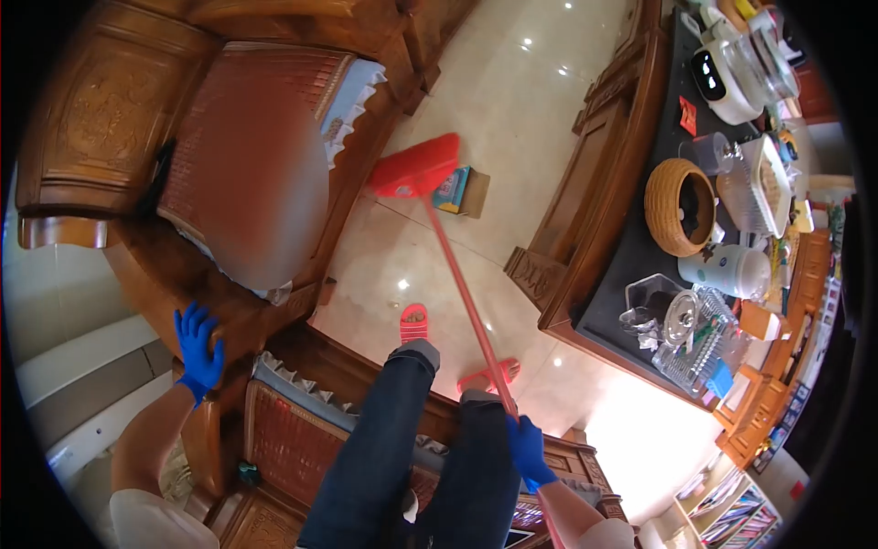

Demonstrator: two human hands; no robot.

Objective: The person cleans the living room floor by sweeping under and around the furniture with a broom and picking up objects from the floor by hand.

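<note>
Tiled floor: broom beside box;
Right hand: grips handle;
Left hand: spread near chair;
Broom: best kept flat

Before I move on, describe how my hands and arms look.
Your left hand and right hand wear matching blue gloves, snug and ending around the wrist, with no visible markings. The forearms are bare below white sleeves.
</note>
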